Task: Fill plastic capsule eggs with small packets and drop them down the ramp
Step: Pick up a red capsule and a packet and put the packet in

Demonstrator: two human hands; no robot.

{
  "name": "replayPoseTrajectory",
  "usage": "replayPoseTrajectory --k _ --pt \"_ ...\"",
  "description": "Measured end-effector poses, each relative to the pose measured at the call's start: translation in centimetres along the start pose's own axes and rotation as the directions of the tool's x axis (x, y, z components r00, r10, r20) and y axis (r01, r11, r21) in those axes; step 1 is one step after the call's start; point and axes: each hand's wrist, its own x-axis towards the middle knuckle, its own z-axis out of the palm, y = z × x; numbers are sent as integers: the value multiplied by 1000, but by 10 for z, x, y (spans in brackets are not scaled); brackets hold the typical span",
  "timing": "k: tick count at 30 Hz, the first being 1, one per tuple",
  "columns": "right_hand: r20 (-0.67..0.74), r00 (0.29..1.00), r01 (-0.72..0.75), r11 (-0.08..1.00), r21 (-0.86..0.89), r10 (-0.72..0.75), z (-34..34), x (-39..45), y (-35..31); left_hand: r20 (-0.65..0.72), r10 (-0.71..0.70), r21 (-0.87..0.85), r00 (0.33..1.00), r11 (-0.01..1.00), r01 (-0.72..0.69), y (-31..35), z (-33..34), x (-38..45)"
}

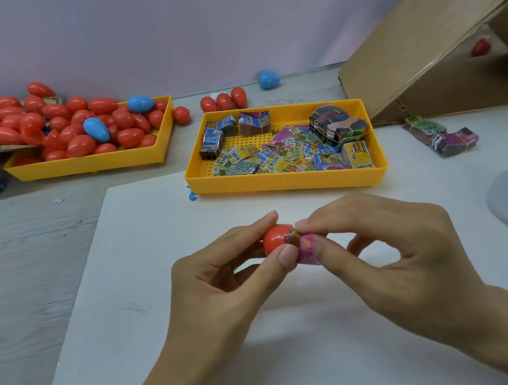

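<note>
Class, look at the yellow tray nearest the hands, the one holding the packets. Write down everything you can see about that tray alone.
The yellow tray is a shallow rectangular tray of what looks like moulded plastic, with low upright walls and a floor pierced by a grid of small holes. It sits flat on the white board, beyond both hands, which do not touch it. Loose printed packets cover much of its floor, with banded bundles along the back and right. A small blue piece lies at its front left corner.
</note>
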Motion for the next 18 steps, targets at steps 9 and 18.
replayPoseTrajectory --k 9,18 --pt "-1 999 40 999 -9 -40 1 0 1 12 47 -14 999 999 -47 -2 -1 0" --pt "5 998 57 998 -11 -57 2 -1 3 26 90 18 996 996 -90 -2 1 -1"
